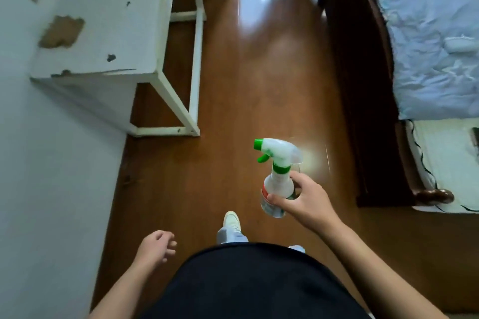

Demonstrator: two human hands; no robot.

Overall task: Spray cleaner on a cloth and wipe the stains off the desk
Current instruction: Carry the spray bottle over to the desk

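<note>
A spray bottle (278, 184) was gripped in the right hand (309, 202).
Its body was clasped between thumb and curled fingers, with the long axis running up and away from the palm. The green nozzle was aimed leftward, toward the stained white table (103, 21) far ahead of the loosely curled, unladen left hand (155, 246).

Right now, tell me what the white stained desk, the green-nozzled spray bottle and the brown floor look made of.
The white stained desk: probably painted or laminated board, matt, chipped darker at its near edge. The green-nozzled spray bottle: translucent plastic, liquid showing through. The brown floor: glossy wood or laminate, reflecting light.
</note>
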